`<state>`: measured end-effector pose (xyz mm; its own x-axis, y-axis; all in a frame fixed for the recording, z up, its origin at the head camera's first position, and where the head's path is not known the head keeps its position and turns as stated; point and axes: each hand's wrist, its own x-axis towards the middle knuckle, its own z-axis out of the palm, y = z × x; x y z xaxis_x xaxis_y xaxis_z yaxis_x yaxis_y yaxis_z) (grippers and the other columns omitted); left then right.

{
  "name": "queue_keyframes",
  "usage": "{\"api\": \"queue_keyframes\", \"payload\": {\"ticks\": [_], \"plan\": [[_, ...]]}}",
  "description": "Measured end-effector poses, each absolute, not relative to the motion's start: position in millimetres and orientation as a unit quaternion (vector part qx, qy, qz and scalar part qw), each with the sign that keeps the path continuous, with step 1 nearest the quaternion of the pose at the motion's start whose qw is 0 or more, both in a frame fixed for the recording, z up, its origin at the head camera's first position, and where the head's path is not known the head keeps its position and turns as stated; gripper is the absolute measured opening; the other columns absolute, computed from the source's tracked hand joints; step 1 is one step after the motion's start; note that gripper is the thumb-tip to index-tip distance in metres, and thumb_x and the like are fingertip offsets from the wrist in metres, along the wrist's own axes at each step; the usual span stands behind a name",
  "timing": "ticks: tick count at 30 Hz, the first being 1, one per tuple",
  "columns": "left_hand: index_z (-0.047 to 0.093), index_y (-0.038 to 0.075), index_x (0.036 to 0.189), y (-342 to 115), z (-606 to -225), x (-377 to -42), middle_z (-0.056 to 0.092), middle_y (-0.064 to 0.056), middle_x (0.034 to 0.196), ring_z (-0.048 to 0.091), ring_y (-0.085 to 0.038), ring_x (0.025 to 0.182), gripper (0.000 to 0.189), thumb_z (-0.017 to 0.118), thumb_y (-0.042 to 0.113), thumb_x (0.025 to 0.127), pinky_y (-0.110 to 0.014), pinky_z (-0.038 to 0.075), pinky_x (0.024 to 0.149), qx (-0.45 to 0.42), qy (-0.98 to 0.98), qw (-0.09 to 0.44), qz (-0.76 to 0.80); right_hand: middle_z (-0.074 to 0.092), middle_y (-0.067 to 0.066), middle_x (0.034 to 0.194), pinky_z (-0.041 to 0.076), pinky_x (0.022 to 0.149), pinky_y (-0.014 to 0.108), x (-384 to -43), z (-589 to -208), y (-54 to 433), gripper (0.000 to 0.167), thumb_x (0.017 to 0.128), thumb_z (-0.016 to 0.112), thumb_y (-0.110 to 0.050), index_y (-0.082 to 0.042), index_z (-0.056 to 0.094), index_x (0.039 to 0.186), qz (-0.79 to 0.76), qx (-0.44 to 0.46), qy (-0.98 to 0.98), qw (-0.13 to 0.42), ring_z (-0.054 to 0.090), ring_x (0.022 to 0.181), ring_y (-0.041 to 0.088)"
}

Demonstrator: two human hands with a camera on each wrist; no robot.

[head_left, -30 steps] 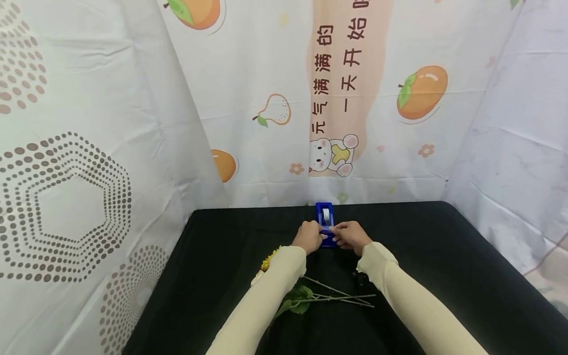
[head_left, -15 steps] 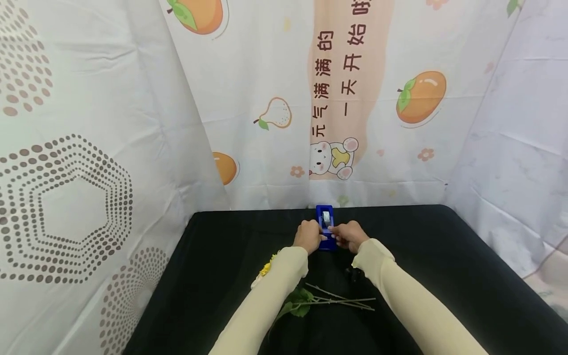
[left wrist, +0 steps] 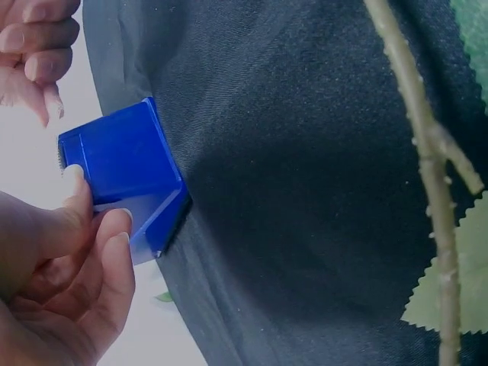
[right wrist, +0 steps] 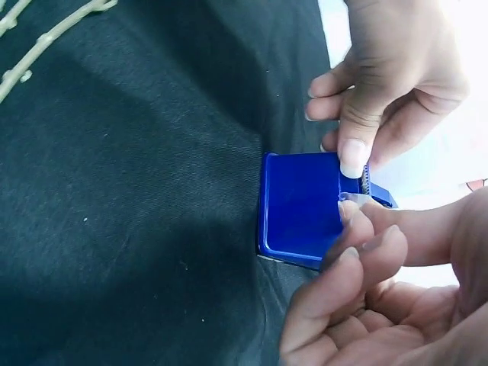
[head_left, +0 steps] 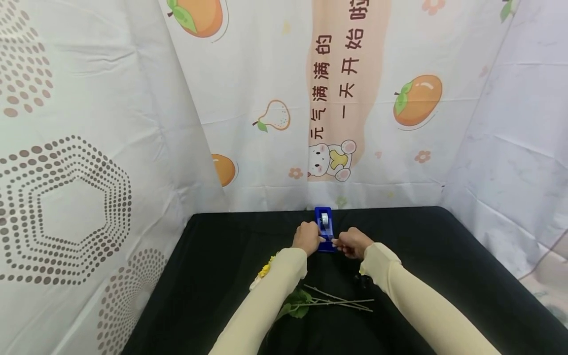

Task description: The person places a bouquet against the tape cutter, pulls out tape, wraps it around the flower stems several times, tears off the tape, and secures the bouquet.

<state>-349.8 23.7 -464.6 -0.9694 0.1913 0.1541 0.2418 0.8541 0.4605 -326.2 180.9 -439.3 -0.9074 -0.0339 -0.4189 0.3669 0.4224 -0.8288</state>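
A blue tape dispenser (head_left: 324, 226) with a clear roll stands near the far edge of the black-covered table (head_left: 248, 236). My left hand (head_left: 306, 238) grips its near end from the left. In the right wrist view the left thumb (right wrist: 354, 156) presses on top beside the serrated cutter, with the fingers curled at the side. My right hand (head_left: 353, 242) is just to the right of the dispenser. Its thumb and index finger pinch a short strip of clear tape (right wrist: 355, 200) close to the cutter. How far the strip is pulled out is hard to tell.
Thin flower stems (head_left: 343, 301) with green leaves (head_left: 298, 301) lie in front of the hands. A yellow flower (head_left: 265, 269) is partly hidden behind the left sleeve. A small dark object (head_left: 362, 280) lies under the right cuff. Printed curtains (head_left: 266, 158) hang behind the table.
My right hand has moved slightly to the right and nearer the body, its fingertips drawing away from the roll. The left hand stays on the dispenser.
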Motion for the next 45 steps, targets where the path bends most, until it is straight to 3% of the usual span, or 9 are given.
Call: {"api": "queue_keyframes", "payload": {"ticks": [8,14,22,26,36,45], "plan": [[0.076,0.008,0.081,26.1,-461.5,-345.1,0.075,-0.003,0.083,0.07,-0.015,0.073,0.019,0.08,0.025,0.091,-0.032,0.057,0.066,-0.125,-0.967,0.064,-0.211,0.054,0.002,0.063,0.04,0.052,0.025,-321.4,-441.9,181.1,0.026,0.103,0.058,-0.011,-0.001,0.064,0.08,-0.522,0.098,0.824,0.196,0.041,0.05,0.01],[0.079,0.01,0.086,27.8,-463.3,-346.8,0.075,-0.003,0.085,0.071,-0.017,0.073,0.019,0.081,0.029,0.09,-0.035,0.057,0.067,-0.12,-0.972,0.079,-0.188,0.055,0.002,0.067,0.04,0.053,0.026,-310.2,-433.7,180.7,0.02,0.1,0.063,-0.012,-0.003,0.062,0.081,-0.546,0.09,0.804,0.217,0.042,0.053,0.01],[0.081,0.018,0.084,29.0,-462.0,-347.0,0.076,0.002,0.083,0.066,-0.014,0.064,0.021,0.081,0.039,0.088,-0.034,0.054,0.061,-0.118,-0.978,0.094,-0.144,0.058,0.003,0.072,0.041,0.057,0.027,-291.1,-420.7,187.8,0.021,0.102,0.061,-0.017,-0.003,0.067,0.087,-0.546,0.074,0.805,0.222,0.043,0.056,0.011],[0.08,0.018,0.083,29.1,-460.7,-347.3,0.075,0.001,0.081,0.065,-0.015,0.062,0.021,0.081,0.038,0.089,-0.034,0.054,0.059,-0.118,-0.979,0.094,-0.14,0.059,0.003,0.072,0.042,0.056,0.027,-284.6,-418.1,190.3,0.023,0.101,0.061,-0.017,-0.006,0.068,0.082,-0.544,0.068,0.806,0.222,0.044,0.056,0.01],[0.076,0.017,0.077,29.1,-463.2,-346.8,0.073,0.0,0.077,0.063,-0.016,0.058,0.025,0.081,0.039,0.088,-0.034,0.052,0.055,-0.125,-0.977,0.104,-0.136,0.059,0.004,0.074,0.041,0.057,0.027,-275.5,-419.0,191.1,0.023,0.103,0.059,-0.018,-0.004,0.07,0.088,-0.554,0.07,0.803,0.209,0.043,0.056,0.01],[0.079,0.017,0.086,23.3,-466.8,-345.3,0.075,0.001,0.083,0.068,-0.018,0.065,0.024,0.082,0.04,0.087,-0.036,0.054,0.058,-0.116,-0.976,0.117,-0.143,0.059,0.004,0.072,0.04,0.057,0.029,-253.9,-419.1,188.2,0.023,0.1,0.063,-0.018,-0.005,0.07,0.082,-0.551,0.046,0.806,0.21,0.044,0.057,0.013]]}}
